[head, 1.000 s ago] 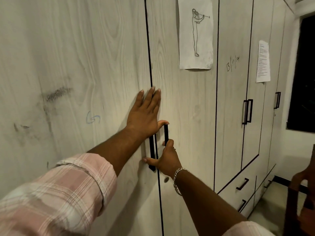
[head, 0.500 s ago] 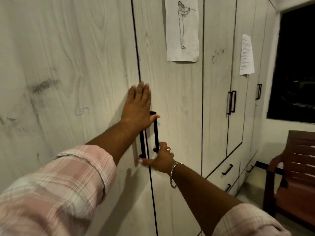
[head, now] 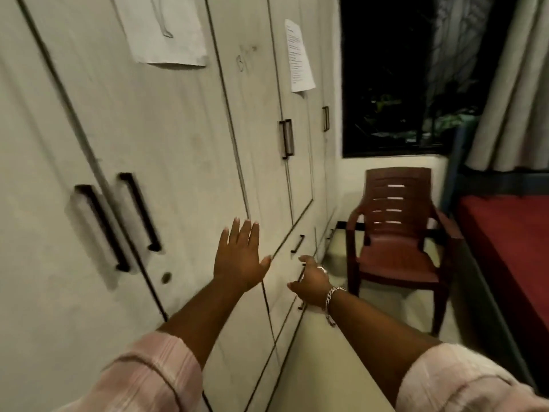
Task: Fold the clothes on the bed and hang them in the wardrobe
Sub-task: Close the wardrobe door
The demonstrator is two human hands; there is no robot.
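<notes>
Both hands empty, left hand [head: 241, 257] flat-fingered, right hand [head: 310, 282] loosely curled, off the shut wardrobe [head: 178, 129]; bed [head: 505, 233] lies right, nearer right hand; no clothes visible.

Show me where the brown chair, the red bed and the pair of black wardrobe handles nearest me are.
brown chair [head: 396, 257]: head view, on the seat.
red bed [head: 511, 233]: head view, on the red mattress top.
black wardrobe handles [head: 141, 212]: head view, on the bar of the right one of the pair.
</notes>
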